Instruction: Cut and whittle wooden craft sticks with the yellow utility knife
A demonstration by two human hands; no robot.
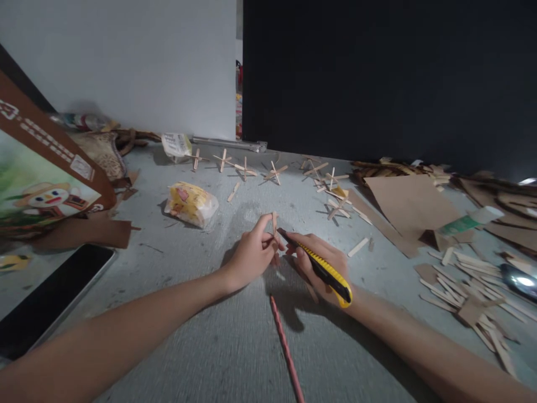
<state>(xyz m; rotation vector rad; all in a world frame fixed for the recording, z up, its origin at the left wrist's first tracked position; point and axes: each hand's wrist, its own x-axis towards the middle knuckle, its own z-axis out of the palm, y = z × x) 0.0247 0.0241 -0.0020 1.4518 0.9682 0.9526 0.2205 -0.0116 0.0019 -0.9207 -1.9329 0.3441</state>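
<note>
Cutter (322,270) gripped in right hand (328,251), stick (274,223) pinched in left hand (250,253); pencil (285,343), phone (54,302) nearby

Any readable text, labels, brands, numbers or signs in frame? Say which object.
None legible.
Brown cartoon-print bag: white lettering and a small white panel, too blurred to read.
White packet: print too small and blurred.
Green-and-white tube: label marks too blurred.
Yellow-and-black utility knife: no marking readable.
</note>
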